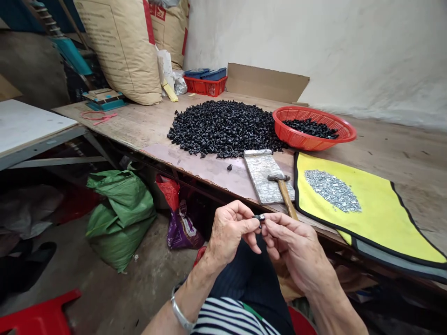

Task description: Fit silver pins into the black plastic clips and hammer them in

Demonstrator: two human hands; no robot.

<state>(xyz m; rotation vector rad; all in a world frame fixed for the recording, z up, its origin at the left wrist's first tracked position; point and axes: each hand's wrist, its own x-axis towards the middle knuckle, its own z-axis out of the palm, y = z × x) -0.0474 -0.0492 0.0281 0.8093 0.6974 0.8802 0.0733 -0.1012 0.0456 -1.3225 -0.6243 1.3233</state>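
A small black plastic part [259, 217] is pinched between the fingertips of both hands, above my lap and just in front of the table edge. My left hand [231, 230] grips it from one side, and my right hand [291, 239] from the other, where a tiny light metal spot shows on it. Beyond them a hammer [283, 190] rests with its head on a worn metal plate [263, 174]. One loose black part [229, 167] lies left of the plate, near a big pile of black parts [223, 128].
A red basket [314, 142] holds more black parts. Small metal pieces [331, 190] are spread on a yellow cloth [380, 204] at right. Large paper sacks [122, 51] stand at back left, by a red crate [206, 87]. A green sack [118, 214] sits on the floor.
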